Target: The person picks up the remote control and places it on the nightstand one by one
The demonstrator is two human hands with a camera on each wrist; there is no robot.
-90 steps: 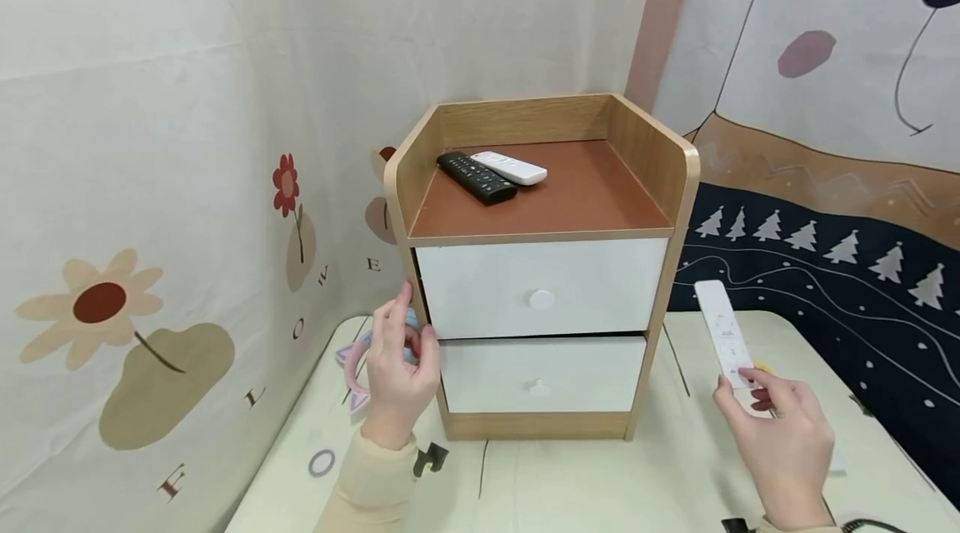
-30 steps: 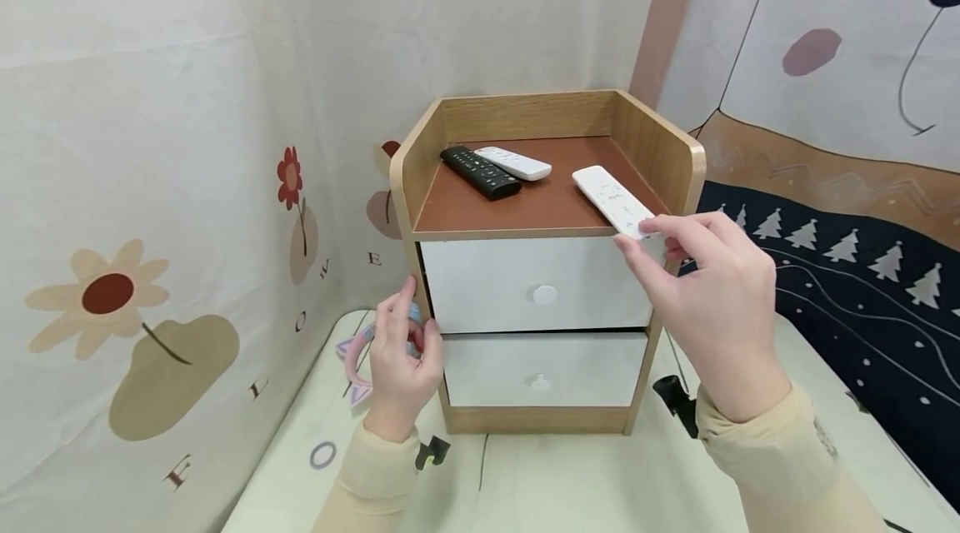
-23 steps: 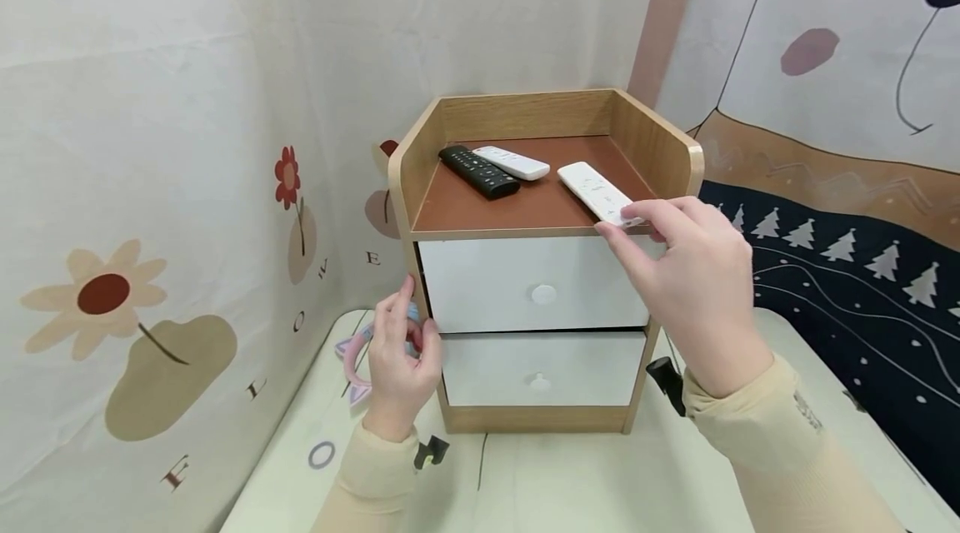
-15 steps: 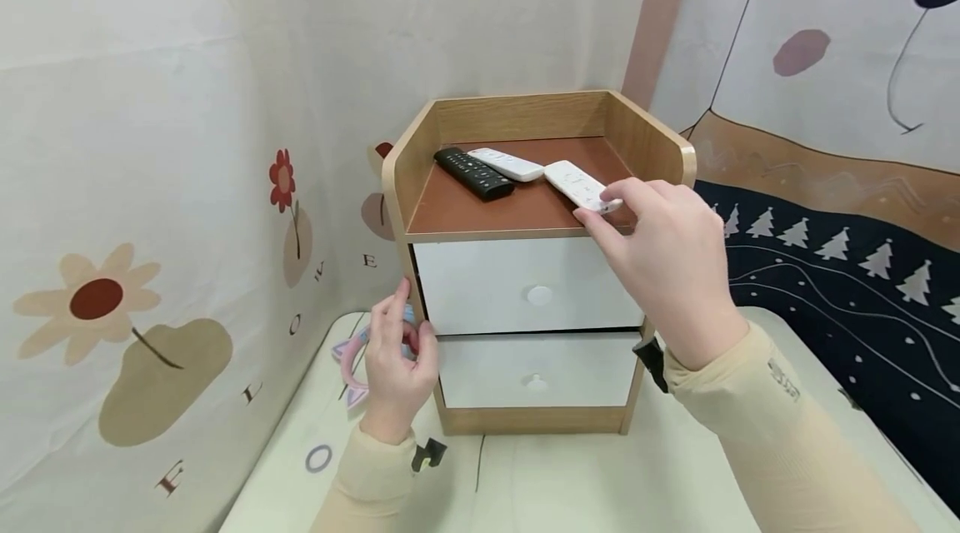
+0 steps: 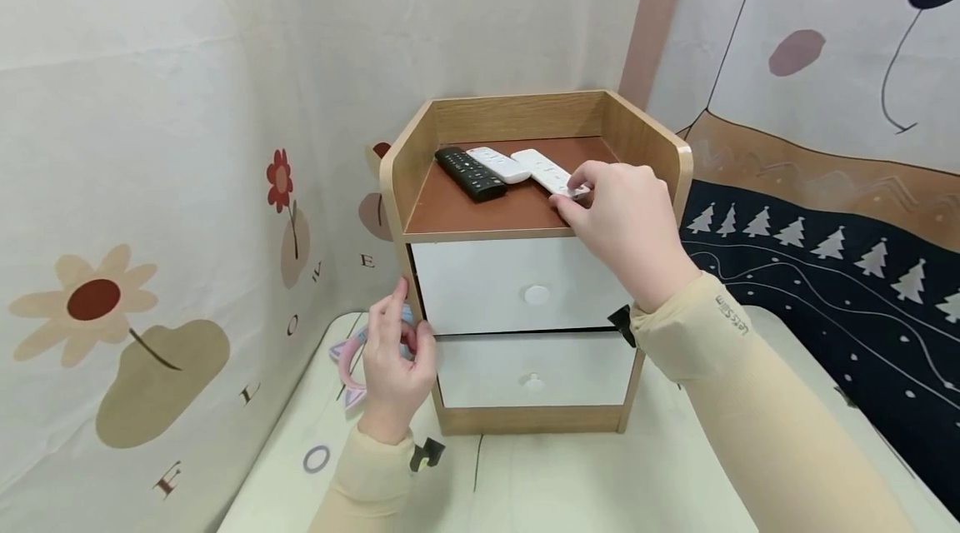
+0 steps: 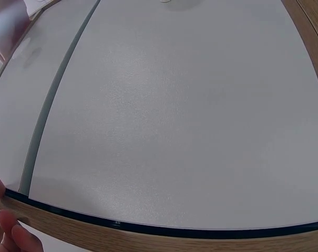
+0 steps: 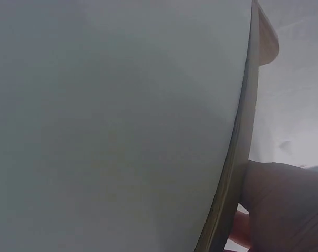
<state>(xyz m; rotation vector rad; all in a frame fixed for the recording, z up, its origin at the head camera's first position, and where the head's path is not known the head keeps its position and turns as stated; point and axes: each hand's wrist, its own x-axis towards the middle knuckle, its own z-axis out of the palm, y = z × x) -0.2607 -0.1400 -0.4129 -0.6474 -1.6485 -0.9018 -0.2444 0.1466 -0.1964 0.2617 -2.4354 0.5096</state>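
Remote [image 5: 542,170] pinched by the right hand [image 5: 626,225] over the cabinet top [image 5: 453,218]

The right hand is raised across the front edge of the cabinet top, wrist bent downward, its beige sleeve [image 5: 765,408] slanted in from the right; the white remote is grasped near its closer end between thumb and fingers, over the middle of the surface, its far end pointed toward the back left corner; whether it is fully rested there cannot be told. The side of it is met by the near end of a second remote [image 5: 497,163], also white; beside that one, nearest the left edge, a black remote [image 5: 471,173] is laid slantwise.

The left hand [image 5: 399,366] is held upright and lower down; the left front edge of the cabinet [image 5: 648,133] is gripped between thumb and fingers, as is shown in the left wrist view.

The cabinet is set on the tabletop [image 5: 540,483]; its top is walled in wood at left, back and right; beneath, an upper drawer [image 5: 480,287] and a lower drawer [image 5: 483,371] are closed, parted by a dark gap, their insides hidden; a pink band [image 5: 345,364] is seen behind the left hand, near the tabletop's left edge.
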